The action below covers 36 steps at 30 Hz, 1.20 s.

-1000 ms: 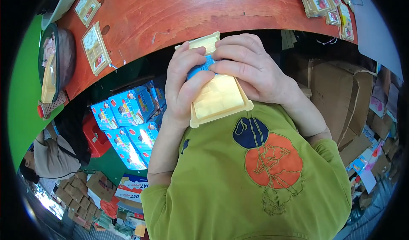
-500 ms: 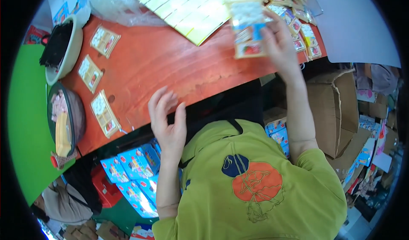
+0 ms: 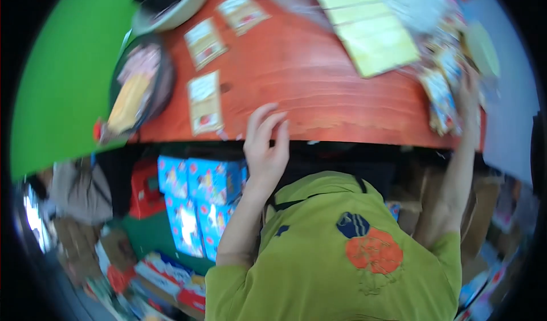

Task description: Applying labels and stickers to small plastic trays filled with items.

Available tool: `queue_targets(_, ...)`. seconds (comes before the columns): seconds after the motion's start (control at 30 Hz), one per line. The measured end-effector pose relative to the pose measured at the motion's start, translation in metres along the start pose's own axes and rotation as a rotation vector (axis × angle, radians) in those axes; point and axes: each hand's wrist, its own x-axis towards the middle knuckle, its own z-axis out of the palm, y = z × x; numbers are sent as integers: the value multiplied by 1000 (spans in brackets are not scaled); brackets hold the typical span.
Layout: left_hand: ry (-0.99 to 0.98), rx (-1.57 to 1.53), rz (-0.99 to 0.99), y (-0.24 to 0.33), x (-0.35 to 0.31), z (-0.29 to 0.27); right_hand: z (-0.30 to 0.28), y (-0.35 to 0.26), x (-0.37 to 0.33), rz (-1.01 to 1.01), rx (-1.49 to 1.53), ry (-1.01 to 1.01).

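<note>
My left hand [image 3: 268, 141] hovers over the front edge of the red-brown table [image 3: 296, 87], fingers apart, holding nothing. On the far right, my right hand [image 3: 468, 87] reaches into a heap of small packs [image 3: 437, 96]. Motion smears its fingers there, so whether they grip a pack is unclear. Left of centre, three cream compartment tray packs with white and red contents lie apart from each other: a near one [image 3: 205, 101], a middle one [image 3: 205, 43] and a far one [image 3: 242, 11].
Yellow lined sheets [image 3: 370, 30] lie at the back beside clear plastic bags [image 3: 413, 2]. A dark basket [image 3: 165, 87] and a white basin [image 3: 185, 10] stand at the left, a pale green bowl [image 3: 483, 47] at the right. Blue boxes [image 3: 211, 181] are stacked below the table edge.
My right hand, which held up a tray pack over the table, has moved right into the heap. My left hand stays open. The whole view has turned and shifted.
</note>
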Motion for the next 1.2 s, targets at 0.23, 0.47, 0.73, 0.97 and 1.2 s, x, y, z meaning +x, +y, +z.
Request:
queue_targets(0.23,212,534,-78,-76,42,-72,-17,-72,13,167,370,200)
queue_targets(0.47,166,774,-196,-111,37,-64,-23,-197,-19,-85,44,8)
queue_targets(0.73,157,881,-71,-109,29,-62,-37,-201,-42,-140,168,-296)
queue_targets(0.97,62,822,-154,-79,26,-24,-40,-215,-79,-165,85,-382)
queue_targets(1.2,54,842,-196,-73,12,-28,-22,-217,-65,-82,348,-234)
